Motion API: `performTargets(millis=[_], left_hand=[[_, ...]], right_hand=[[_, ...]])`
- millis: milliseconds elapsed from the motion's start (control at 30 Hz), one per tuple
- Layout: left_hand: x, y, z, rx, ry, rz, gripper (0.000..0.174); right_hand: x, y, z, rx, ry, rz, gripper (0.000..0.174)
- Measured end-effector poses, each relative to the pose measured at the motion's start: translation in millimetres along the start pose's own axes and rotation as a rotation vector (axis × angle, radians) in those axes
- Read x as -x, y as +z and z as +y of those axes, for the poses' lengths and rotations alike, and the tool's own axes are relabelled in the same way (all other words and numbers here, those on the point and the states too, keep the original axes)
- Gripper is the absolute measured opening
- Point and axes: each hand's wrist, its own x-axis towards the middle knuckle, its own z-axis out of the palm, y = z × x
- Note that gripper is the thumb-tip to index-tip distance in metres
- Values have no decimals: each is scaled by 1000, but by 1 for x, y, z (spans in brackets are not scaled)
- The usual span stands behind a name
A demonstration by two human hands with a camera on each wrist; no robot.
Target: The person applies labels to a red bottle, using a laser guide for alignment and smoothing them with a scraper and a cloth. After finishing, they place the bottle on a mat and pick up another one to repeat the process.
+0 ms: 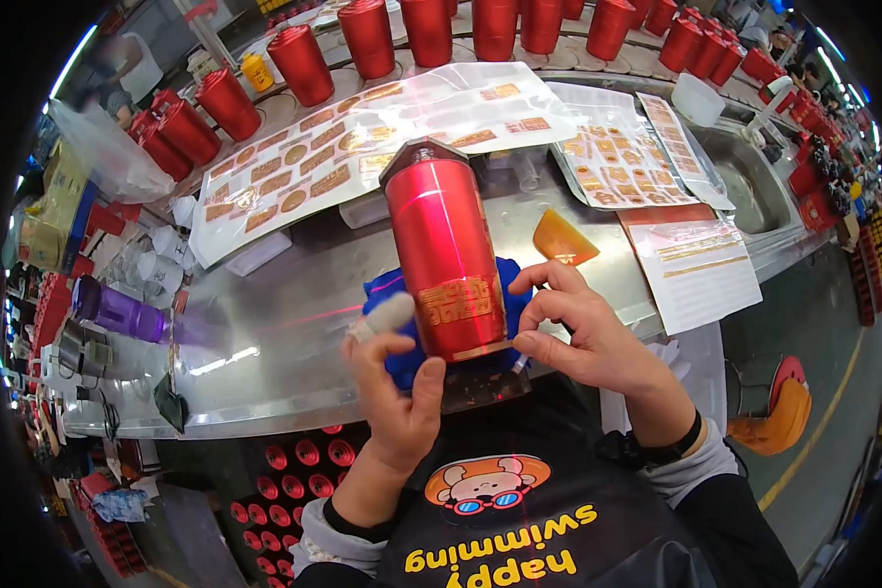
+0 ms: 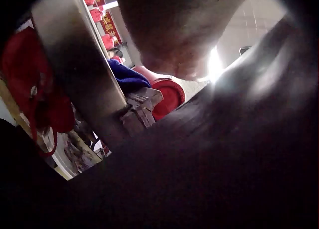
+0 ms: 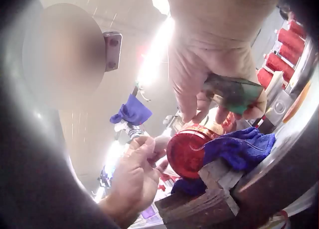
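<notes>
A red canister lies on a blue cloth with its base toward the person. Gold lettering decorates its lower side, and a narrow gold band runs along the base edge. My left hand is beside the base, its fingers loosely bent and a white cover on one finger. At the other side, my right hand has thumb and index fingertips near the base edge. In the right wrist view, that hand holds a flat dark green piece against its palm, over the canister's base.
Sheets of gold stickers and more sticker sheets lie on the steel table. An amber scraper is to the right. Red canisters stand in a row behind. A purple bottle is at left, a sink at right.
</notes>
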Motion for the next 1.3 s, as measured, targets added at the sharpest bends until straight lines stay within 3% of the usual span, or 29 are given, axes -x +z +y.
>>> performTargets(millis=[100, 433, 733, 933, 1067, 1167, 1300], left_hand=[[0, -13, 5, -156, 362, -172, 24], [-19, -12, 7, -308, 696, -366, 30], [-29, -2, 11, -487, 829, -417, 24], [-23, -1, -10, -174, 738, -354, 31], [-23, 0, -6, -233, 762, -331, 29], [-30, 1, 5, -316, 800, -416, 29], [-24, 1, -8, -209, 752, -359, 29]], right_hand=[[0, 0, 0, -6, 7, -5, 14], [0, -1, 12, -138, 62, -61, 21], [-3, -4, 15, -170, 41, -151, 20], [-4, -5, 18, -175, 33, -156, 19], [-3, -5, 20, -185, 41, -162, 19], [-4, -6, 20, -189, 52, -181, 19], [-4, -7, 19, -185, 72, -178, 20]])
